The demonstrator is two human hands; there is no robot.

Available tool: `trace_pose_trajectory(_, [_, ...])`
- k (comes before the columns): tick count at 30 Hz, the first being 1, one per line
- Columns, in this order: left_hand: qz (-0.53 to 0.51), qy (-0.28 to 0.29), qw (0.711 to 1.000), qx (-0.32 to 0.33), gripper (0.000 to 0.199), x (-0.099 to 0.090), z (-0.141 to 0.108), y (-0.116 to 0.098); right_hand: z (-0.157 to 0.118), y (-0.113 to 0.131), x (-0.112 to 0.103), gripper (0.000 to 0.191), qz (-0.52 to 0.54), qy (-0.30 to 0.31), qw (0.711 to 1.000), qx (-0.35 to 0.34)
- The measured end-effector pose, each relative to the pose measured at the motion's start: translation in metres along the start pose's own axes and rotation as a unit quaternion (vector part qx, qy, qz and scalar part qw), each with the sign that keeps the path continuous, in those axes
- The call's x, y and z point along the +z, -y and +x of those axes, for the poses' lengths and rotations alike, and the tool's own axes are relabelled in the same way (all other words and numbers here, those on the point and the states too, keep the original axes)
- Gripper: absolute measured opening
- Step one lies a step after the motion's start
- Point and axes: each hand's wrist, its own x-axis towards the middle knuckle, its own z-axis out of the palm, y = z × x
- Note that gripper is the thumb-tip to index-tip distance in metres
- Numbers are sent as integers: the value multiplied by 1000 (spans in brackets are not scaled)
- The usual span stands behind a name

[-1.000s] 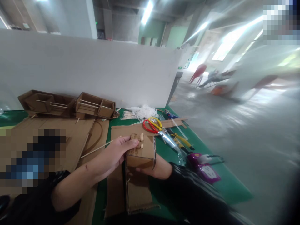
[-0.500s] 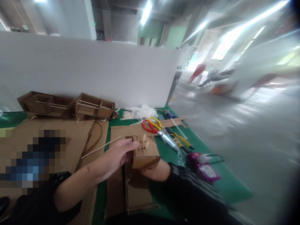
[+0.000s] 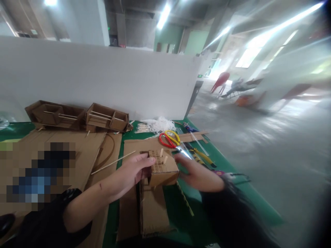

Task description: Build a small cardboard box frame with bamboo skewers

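My left hand (image 3: pixel 141 165) grips a small cardboard box (image 3: pixel 165 169) by its left side, thumb on top. Two short wooden sticks (image 3: pixel 163 156) poke up through the box's top. Beneath it lies a longer cardboard piece (image 3: pixel 155 210) with raised edges. At the right of the box is my right hand (image 3: pixel 198 174), blurred, its fingers apart and nothing visible held in them. Whether its fingertips touch the box I cannot tell. Scissors with red and yellow handles (image 3: pixel 168 139) lie just behind, their blades partly hidden by that hand. A thin stick (image 3: pixel 185 199) slants down from the box's right corner.
Two cardboard constructions with compartments (image 3: pixel 107 117) stand by the white partition (image 3: pixel 111 79). White strings (image 3: pixel 162 124) lie behind the scissors, yellow-handled pliers (image 3: pixel 204 156) to their right. Cardboard sheets (image 3: pixel 64 136) cover the table's left. The green table's right edge (image 3: pixel 248 179) borders open floor.
My right hand has come out from under the box and moved to its right side. The left hand keeps its hold. The slanting stick beside the box has come into view.
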Motion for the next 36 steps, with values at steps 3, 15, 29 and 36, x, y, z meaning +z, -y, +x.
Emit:
trace_pose_trajectory(3, [-26,13,999,14,10,0,-1,0,-5,19,-28,29,19,-121,991,46])
trace_pose_trajectory(15, [-67,98,992,35,23,12,-9,11,46,79,-32,53,-77,53,991,-92])
trace_pose_trajectory(29, [150,74,986,3,26,5,-14,-15,51,69,-30,53,-71,96,989,-93])
trace_pose_trajectory(36, [531,-23,835,146,24,-6,-21,-36,48,73,-32,48,-50,92,989,-104])
